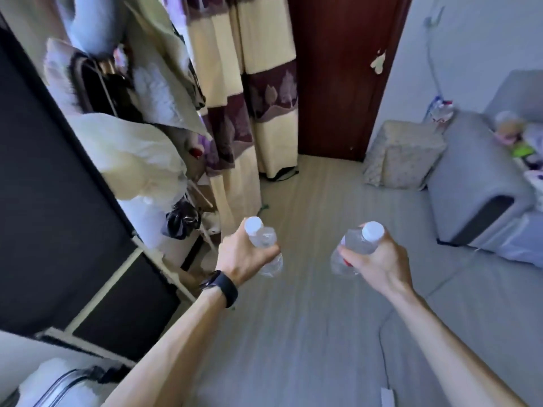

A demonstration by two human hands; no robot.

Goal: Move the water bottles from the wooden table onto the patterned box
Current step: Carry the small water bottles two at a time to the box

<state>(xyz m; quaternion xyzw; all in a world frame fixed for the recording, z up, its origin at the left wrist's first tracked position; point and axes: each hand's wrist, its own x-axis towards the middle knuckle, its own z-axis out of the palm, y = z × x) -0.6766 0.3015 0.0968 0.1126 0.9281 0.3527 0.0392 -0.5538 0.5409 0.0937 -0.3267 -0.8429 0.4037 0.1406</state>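
My left hand (242,257) grips a clear water bottle (263,237) with a white cap, held upright over the floor. My right hand (377,259) grips a second clear water bottle (360,245), white-capped and tilted, with a bit of red label showing. The patterned box (408,154), pale with a speckled print, stands on the floor ahead to the right, beside the door and against the sofa, well beyond both hands. Nothing lies on its top. The wooden table is out of view.
A grey sofa (482,183) with toys on it fills the right side. A dark door (340,77) and striped curtains (249,83) stand ahead. Piled bags and bedding (132,154) on a rack and a black panel (53,186) crowd the left. Grey floor (308,304) runs between.
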